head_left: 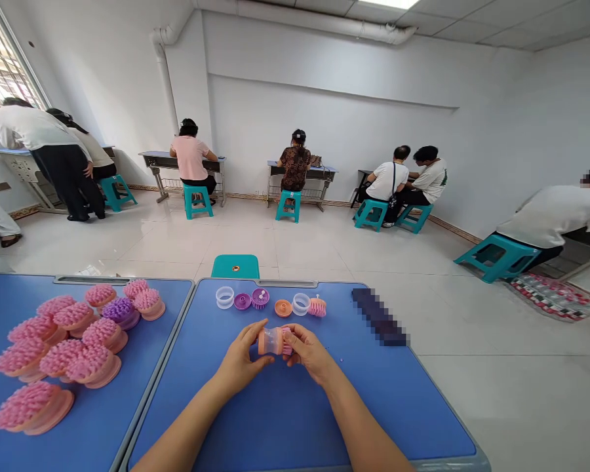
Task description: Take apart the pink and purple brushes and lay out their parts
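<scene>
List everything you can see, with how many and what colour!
Held brush: 1, orange, clear and pink, in both hands
Pink brushes: 11, orange bases, left desk
Purple brush: 1, purple, among them
Rings: 2, clear, right desk
Discs: 2, purple and orange, by rings
Bristly tops: 2, purple and pink, same row
Blurred strip: 1, dark, right desk's far corner
Near desks: 2, blue, front
Stools: 7, teal, across room
People: 8, mixed clothes, around room, one mostly cut off
Packs: uncountable, red and white, right floor
Window: 1, bright, far left
Pipes: 2 runs, white, back wall
Left hand: 1, bare, fingers on brush
Right hand: 1, bare, same
</scene>
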A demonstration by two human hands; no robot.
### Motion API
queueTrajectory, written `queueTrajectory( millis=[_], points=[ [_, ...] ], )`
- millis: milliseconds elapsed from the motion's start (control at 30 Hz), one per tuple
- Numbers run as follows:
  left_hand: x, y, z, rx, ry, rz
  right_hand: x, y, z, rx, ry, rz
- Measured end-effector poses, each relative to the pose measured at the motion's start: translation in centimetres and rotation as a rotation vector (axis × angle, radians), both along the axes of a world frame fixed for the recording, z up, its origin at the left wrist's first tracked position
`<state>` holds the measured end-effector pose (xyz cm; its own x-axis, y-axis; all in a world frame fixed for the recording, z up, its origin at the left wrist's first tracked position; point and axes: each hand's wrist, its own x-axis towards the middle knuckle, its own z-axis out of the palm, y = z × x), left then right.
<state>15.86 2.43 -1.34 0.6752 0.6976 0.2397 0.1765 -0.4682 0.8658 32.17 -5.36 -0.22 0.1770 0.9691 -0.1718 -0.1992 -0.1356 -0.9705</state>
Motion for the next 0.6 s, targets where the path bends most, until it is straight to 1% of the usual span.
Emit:
queueTrajectory(
  millis=[133,200,267,333,433,500,600],
  points=[
    [0.13,-0.22,0.37,-0.097,-0.013,-0.004,0.04,-0.14,-0.07,-0.024,0.062,0.019],
    [0.2,-0.28,0.47,-0.11,0.0,0.011,0.1,-0.23,-0.08,-0.047,0.105,0.01],
    [0.23,-0.3,0.5,-0.108,0.023,0.015,0.14,-0.29,-0.11,-0.083,0.09,0.009],
    [0.22,-0.31,0.47,-0.069,0.064,0.014,0.09,-0.31,-0.18,-0.102,0.022,0.04],
    [0.14,-0.35,0.39,0.037,0.131,0.003,-0.12,-0.27,-0.22,-0.072,-0.068,0.098],
    [0.08,-0.42,0.36,0.098,0.16,-0.004,-0.28,-0.22,-0.18,-0.056,-0.101,0.1],
    [0.03,-0.54,0.35,0.152,0.183,-0.006,-0.43,-0.13,-0.08,-0.065,-0.088,0.083]
  ],
)
